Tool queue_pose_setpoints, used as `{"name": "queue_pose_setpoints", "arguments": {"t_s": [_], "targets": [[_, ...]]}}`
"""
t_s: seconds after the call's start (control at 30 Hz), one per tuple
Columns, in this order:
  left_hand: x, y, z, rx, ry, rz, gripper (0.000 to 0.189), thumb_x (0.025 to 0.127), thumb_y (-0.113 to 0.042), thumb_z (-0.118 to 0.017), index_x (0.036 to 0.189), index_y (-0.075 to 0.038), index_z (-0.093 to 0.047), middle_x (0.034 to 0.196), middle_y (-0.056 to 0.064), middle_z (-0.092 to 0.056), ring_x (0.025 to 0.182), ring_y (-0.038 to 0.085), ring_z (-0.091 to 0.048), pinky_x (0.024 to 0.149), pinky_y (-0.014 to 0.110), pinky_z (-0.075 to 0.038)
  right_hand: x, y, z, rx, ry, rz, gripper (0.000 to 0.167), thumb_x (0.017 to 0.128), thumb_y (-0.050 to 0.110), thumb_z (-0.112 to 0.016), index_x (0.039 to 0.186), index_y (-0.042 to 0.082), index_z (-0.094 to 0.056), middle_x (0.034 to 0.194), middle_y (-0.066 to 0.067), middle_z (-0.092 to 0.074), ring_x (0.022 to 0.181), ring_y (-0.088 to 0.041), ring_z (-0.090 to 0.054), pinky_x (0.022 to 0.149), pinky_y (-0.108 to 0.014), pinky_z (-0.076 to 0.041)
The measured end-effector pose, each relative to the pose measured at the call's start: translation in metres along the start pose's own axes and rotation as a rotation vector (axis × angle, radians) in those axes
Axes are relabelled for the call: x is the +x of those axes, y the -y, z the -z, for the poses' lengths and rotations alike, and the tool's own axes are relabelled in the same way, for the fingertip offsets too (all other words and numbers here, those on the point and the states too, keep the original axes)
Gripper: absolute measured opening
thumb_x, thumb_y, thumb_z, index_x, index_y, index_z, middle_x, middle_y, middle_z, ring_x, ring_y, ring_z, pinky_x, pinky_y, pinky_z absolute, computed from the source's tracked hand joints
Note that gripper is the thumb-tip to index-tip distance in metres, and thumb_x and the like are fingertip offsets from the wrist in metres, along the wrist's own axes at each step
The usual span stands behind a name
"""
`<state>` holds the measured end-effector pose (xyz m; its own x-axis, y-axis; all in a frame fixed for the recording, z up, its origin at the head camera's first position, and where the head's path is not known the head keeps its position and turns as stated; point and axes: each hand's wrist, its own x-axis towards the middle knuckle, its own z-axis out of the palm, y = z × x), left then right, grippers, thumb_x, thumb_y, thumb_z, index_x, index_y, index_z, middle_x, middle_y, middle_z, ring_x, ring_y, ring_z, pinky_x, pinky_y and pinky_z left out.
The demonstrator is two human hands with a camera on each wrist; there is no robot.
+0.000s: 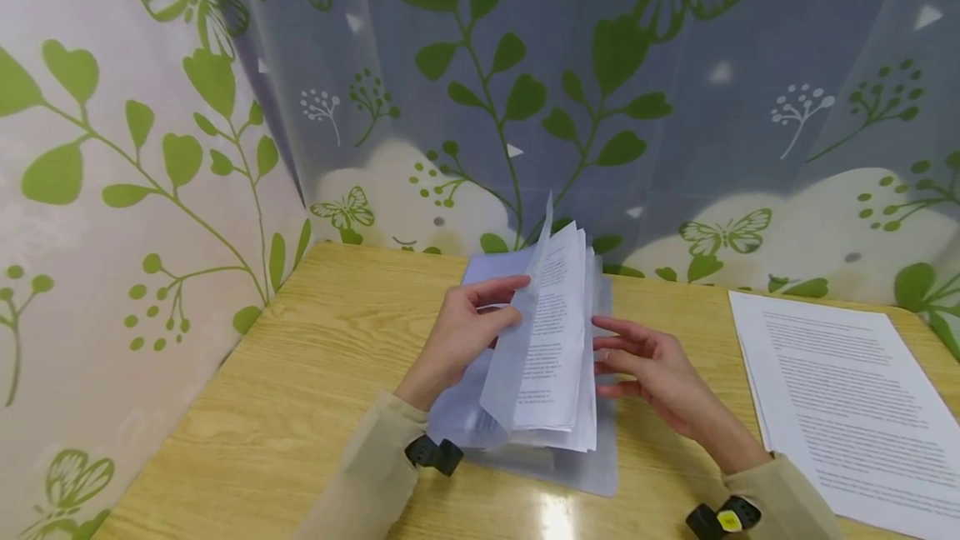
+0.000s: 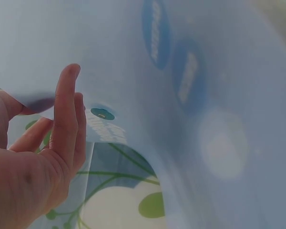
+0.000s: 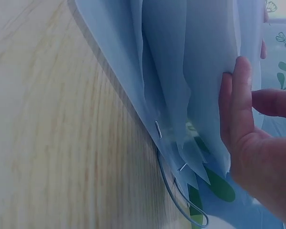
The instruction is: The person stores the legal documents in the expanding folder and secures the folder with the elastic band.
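Left grip point(image 1: 468, 336): thumb and fingers pinch a translucent sheet point(image 1: 512, 373), which stands tilted up near the centre of the frame.
Right grip point(image 1: 660, 373): fingers fairly straight and slightly spread, tips touching the right edges of the printed pages point(image 1: 551, 348).
Printed pages: inside the folder, just right of frame centre; lines of text too small to read, edges fanned unevenly.
Folder point(image 1: 453, 419): centre to lower centre of the frame, lying open; pale bluish part under the left hand, clear back part jutting out at lower right of the pages.
Sheet markings: left wrist view, blue ovals point(image 2: 156, 36) at upper centre, lettering blurred; small teal disc point(image 2: 103, 113) left of centre.
Folder edge: right wrist view, thin cord point(image 3: 165, 179) loops at lower centre, small metal piece point(image 3: 158, 130) just above it.
Sleeves: beige, lower part of frame; black band point(image 1: 433, 455) on left one, black band with yellow patch point(image 1: 729, 520) on right one.
Loose stack point(image 1: 862, 407): printed white sheets, right side of frame, apart from folder.
Worktop point(image 1: 247, 440): light wood grain, under everything.
Backdrop point(image 1: 675, 140): green leaves and butterflies, upper frame and left side.
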<state>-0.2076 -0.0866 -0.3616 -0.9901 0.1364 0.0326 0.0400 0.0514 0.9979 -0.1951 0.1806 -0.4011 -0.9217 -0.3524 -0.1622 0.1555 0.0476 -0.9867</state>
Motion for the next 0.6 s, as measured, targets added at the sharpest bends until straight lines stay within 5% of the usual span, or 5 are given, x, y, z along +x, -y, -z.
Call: {"name": "queue_pose_setpoints", "arguments": {"t_s": [0.6], "targets": [[-0.0013,-0.0011,0.0011,-0.011,-0.009,-0.004,0.045,0.085,0.0,-0.064,0.127,-0.013,-0.074,0.112,0.011,-0.069,0.059,0.005,-0.053,0.05,0.021,-0.037,-0.0012,0.0046,-0.0003,-0.006,0.042,-0.023,0.066,0.102,0.017,-0.061,0.159,0.001,-0.032,0.123,0.002,-0.066,0.1,-0.014,-0.071,0.08,-0.032,-0.062]]}}
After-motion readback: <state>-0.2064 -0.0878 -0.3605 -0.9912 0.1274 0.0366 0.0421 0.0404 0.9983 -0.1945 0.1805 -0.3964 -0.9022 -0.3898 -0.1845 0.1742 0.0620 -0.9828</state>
